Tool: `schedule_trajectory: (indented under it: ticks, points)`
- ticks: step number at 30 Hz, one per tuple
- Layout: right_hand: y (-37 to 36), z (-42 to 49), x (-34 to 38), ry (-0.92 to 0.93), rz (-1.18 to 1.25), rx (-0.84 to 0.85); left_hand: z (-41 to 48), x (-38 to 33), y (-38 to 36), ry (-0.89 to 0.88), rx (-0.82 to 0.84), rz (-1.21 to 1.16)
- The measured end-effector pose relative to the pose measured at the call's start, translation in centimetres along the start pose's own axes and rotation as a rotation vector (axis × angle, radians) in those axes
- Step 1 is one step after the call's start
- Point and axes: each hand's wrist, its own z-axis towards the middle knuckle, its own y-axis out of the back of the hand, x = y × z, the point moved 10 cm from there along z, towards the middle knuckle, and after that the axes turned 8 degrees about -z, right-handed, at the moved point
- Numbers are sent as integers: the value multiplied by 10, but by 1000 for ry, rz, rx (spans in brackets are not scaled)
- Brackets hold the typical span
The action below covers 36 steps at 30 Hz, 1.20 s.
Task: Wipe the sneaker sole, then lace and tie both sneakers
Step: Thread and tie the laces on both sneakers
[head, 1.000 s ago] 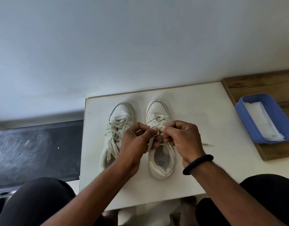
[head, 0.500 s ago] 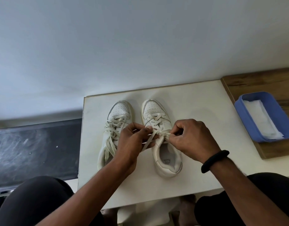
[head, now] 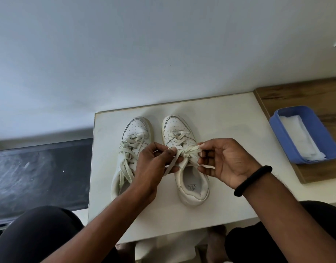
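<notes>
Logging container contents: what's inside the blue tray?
The blue tray holds a folded white wipe or cloth lying flat along its length. Whatever lies beneath the cloth is covered, and the near wall hides the tray's front corner.

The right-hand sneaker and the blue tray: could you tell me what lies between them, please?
In the head view, only bare white tabletop and the right hand lie between the right-hand sneaker and the blue tray.

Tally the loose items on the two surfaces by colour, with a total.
White: 3, the left sneaker, the right sneaker and the folded cloth.
Blue: 1, the tray holding the cloth.
Total: 4.
</notes>
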Motion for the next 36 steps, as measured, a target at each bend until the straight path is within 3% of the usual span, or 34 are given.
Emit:
schedule_trajectory:
  ticks: [2, 3, 7, 16, 23, 30, 33, 36]
  points:
    - [-4, 0, -2, -10, -1, 16, 1, -2, 2, -23, -15, 40]
    - [-1, 1, 1, 35, -126, -21, 1, -4, 4, -38, -27, 60]
    - [20, -12, 43, 376, -1102, -434, 4, -7, 8, -73, -45, 74]
    - [29, -13, 50, 419, -1471, -573, 4, -18, 14, -217, -145, 448]
    - [16, -28, 51, 433, -1555, -574, 3, -28, 14, -288, -159, 545]
    - [26, -17, 42, 245, -1581, -583, 1, -34, 14, -328, -208, 697]
    - [33, -11, 36, 196, -1437, -550, -3, -43, 9, -413, -207, 826]
    - [43, -7, 34, 216, -1064, -476, -1, -47, 9, -460, -201, 882]
